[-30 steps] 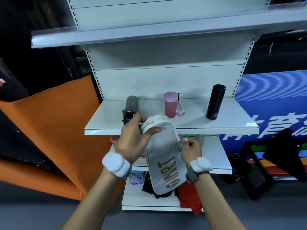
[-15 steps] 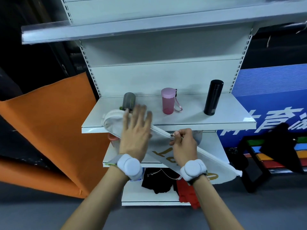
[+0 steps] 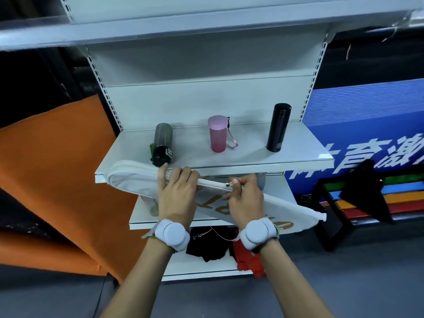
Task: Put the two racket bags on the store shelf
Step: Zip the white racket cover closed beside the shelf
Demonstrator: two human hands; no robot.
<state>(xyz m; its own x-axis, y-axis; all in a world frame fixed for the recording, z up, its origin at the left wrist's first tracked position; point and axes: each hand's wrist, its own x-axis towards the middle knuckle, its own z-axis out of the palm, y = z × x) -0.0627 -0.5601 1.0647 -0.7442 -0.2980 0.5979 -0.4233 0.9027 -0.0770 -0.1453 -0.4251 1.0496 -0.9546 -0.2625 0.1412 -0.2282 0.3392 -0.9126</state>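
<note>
Left hand (image 3: 177, 191) now curled over racket bag (image 3: 135, 180), right hand (image 3: 244, 198) pinching zipper

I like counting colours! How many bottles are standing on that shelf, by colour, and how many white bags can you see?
Grey-and-black bottle: 1
Pink bottle: 1
Black bottle: 1
White racket bag, held in both hands at the shelf edge: 1
Total: 4
</note>
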